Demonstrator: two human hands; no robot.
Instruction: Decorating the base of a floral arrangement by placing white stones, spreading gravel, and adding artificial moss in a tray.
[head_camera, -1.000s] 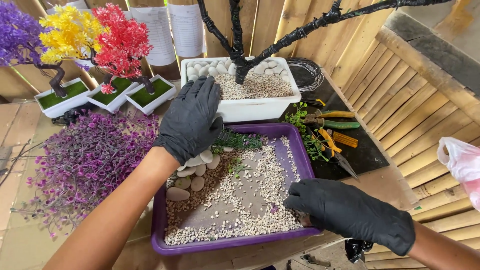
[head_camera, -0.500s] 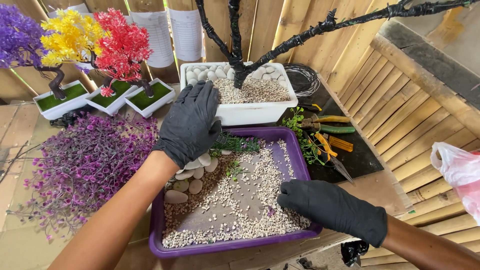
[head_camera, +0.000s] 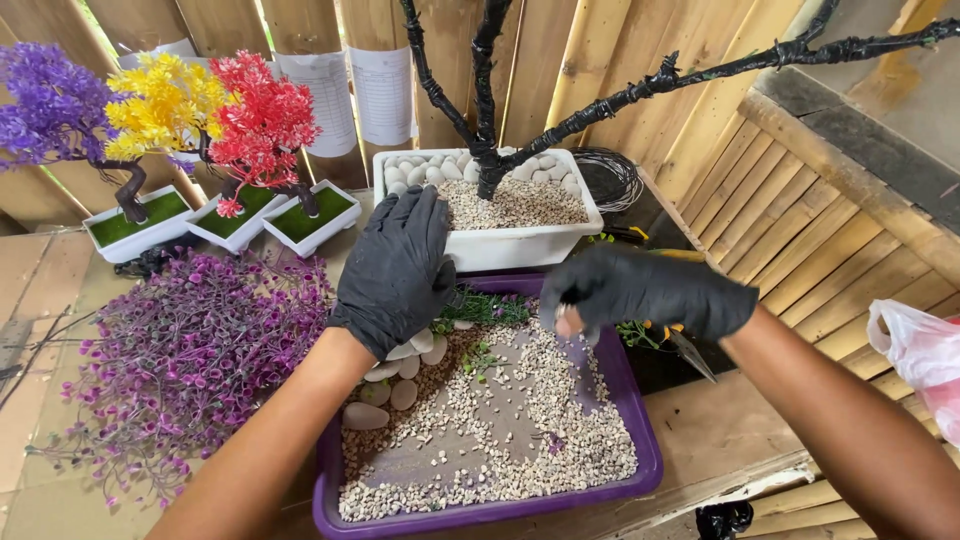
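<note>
1. The wooden tabletop (head_camera: 730, 430) is bare at 4 o'clock of the tray. A slatted bamboo wall stands behind it, and bamboo slats (head_camera: 800, 230) slope away at 3 o'clock.
2. A black wrapped tree (head_camera: 487, 130) with knobbly taped branches rises from a white rectangular planter (head_camera: 520, 245). The planter is filled with fine gravel and ringed with smooth white stones. The branch tips are cut off at the top and right edges.
3. A heap of purple plastic foliage (head_camera: 190, 360) lies at 9 o'clock of the tray, touching its left rim.
4. The purple rectangular tray (head_camera: 640, 430) has a glossy rim. It holds pale gravel (head_camera: 560, 440) spread unevenly, with bare floor showing mid-tray, flat white pebbles (head_camera: 385, 395) at its left and green sprigs (head_camera: 490, 310) at 12 o'clock. Its near rim is cut off at the bottom edge.
5. Three small trees, purple, yellow and red, stand in small white pots (head_camera: 300, 220) at 10 o'clock.
6. The left hand (head_camera: 395, 270), in a black glove, lies flat with the fingers spread over the tray's far-left corner. Its grip is released, and it hides whatever is under the palm.
7. The right hand (head_camera: 640, 290), also gloved, hovers over the tray's far right. Its grip is pinched on something pale at the fingertips, too small to make out, with grains falling beneath.
8. Orange-handled tools (head_camera: 690, 345) are partly hidden behind the right wrist.
</note>
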